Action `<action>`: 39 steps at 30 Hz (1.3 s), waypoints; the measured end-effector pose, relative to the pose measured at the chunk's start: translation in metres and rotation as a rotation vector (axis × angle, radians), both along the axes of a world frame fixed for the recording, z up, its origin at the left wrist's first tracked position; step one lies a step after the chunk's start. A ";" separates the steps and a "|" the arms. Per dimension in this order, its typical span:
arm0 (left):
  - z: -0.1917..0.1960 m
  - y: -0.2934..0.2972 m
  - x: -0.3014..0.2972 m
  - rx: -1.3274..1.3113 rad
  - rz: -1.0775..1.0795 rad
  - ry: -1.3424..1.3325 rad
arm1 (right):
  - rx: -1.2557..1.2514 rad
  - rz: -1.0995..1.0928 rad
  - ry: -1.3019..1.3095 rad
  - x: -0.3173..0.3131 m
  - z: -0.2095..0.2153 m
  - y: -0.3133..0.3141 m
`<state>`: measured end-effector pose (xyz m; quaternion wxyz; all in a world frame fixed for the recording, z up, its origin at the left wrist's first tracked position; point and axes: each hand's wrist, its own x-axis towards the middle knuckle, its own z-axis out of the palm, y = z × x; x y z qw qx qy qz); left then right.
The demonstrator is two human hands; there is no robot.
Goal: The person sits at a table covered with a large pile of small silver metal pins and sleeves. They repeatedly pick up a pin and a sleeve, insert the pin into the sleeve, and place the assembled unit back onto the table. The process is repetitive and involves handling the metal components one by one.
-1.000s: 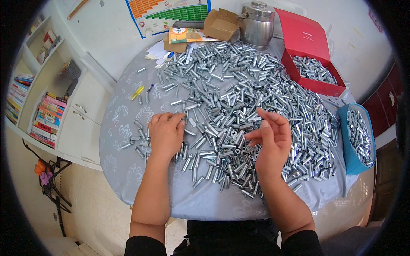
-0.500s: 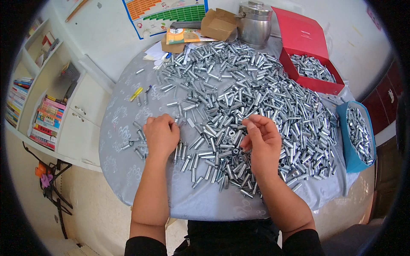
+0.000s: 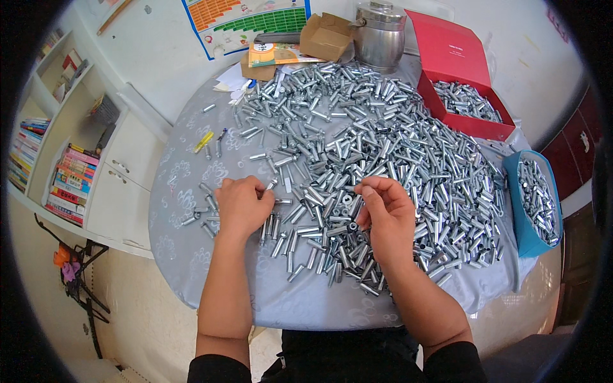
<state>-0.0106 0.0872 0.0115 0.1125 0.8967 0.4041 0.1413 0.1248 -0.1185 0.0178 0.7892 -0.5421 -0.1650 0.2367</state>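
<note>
A large heap of shiny metal anchor bolts and sleeves (image 3: 338, 153) covers much of the table. At its left edge my left hand (image 3: 244, 203) is closed, thumb against curled fingers. A silvery anchor bolt (image 3: 272, 183) juts from its fingertips. Several anchor bolts (image 3: 271, 225) lie side by side just under that hand, and a few more (image 3: 205, 210) are left of it. My right hand (image 3: 388, 217) hovers over the heap's near middle with thumb and forefinger pinched together. Whatever is between them is too small to make out.
A red lidded box (image 3: 469, 131) full of metal parts stands at the far right, with a blue bin (image 3: 518, 210) of them nearer. A metal pot (image 3: 379, 41), a cardboard box (image 3: 325, 35) and papers sit at the back. A yellow tool (image 3: 204, 142) lies left. White shelves (image 3: 121, 191) flank the table.
My right hand has shifted slightly left. My left hand has turned a little, and the anchor bolt at its fingertips now shows more plainly.
</note>
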 end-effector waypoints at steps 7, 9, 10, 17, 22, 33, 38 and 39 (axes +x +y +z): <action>0.006 -0.008 0.002 -0.004 -0.040 0.068 | -0.001 0.019 -0.005 -0.001 0.001 -0.001; 0.008 -0.011 0.002 0.003 -0.071 0.074 | -0.005 0.022 -0.001 -0.001 0.002 -0.001; 0.008 -0.012 0.002 0.005 -0.085 0.078 | -0.005 0.028 -0.003 -0.001 0.002 -0.001; 0.005 -0.011 0.000 -0.126 -0.184 -0.031 | -0.006 0.042 0.012 -0.001 0.002 -0.002; 0.008 -0.031 0.004 -0.420 -0.397 -0.457 | -0.079 0.079 0.031 -0.001 0.006 -0.002; 0.015 -0.069 0.016 -0.410 -0.678 -0.693 | -0.179 0.208 -0.095 -0.004 0.007 -0.005; 0.012 -0.068 0.013 -0.517 -0.609 -0.682 | -0.143 0.226 0.023 -0.002 0.006 -0.005; 0.011 -0.069 0.012 -0.569 -0.578 -0.681 | -0.137 0.218 0.014 -0.003 0.006 -0.004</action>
